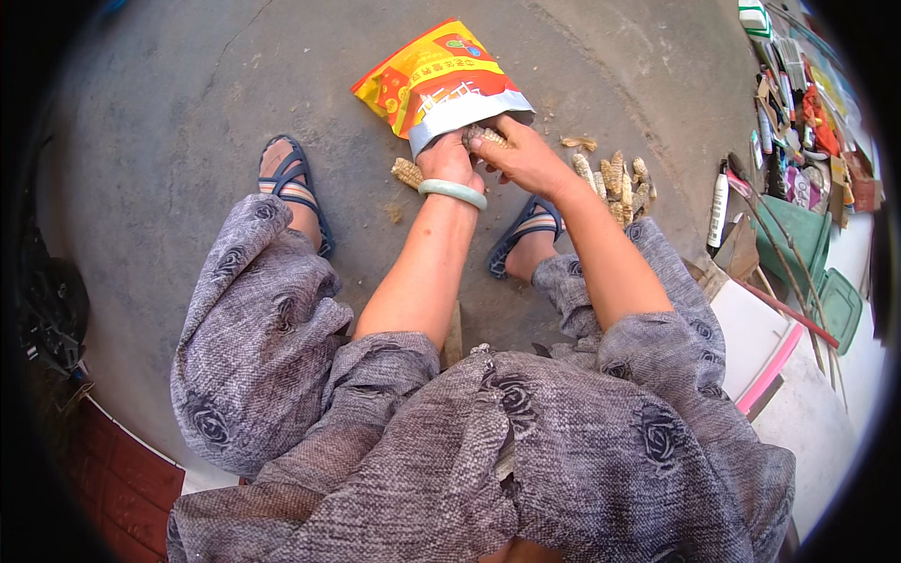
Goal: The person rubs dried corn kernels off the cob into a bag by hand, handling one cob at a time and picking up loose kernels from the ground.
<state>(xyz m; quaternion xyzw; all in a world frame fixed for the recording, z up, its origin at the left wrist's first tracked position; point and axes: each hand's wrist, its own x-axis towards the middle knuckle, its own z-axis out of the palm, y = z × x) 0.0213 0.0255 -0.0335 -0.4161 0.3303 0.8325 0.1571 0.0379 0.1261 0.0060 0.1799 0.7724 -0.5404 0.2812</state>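
A corn cob (486, 136) is held between my two hands at the mouth of a red and yellow plastic bag (436, 81). My left hand (448, 158), with a pale green bangle (452, 191) at its wrist, grips the cob's left end; its fingertips are hidden. From the other side, my right hand (519, 153) holds the cob with the thumb laid along it. Its other fingers are partly covered by the bag's silvery turned-back rim (464, 115). The bag lies on the floor and bears writing; its contents are out of sight. Beside my left wrist rests another cob (406, 173).
Several cobs (616, 179) are piled on the concrete floor (176, 127) past my right forearm, near a dry husk piece (578, 143). My sandalled feet (294, 179) stand either side. Rightward are a green plastic bin (792, 236), thin sticks (788, 246) and mixed clutter (802, 112).
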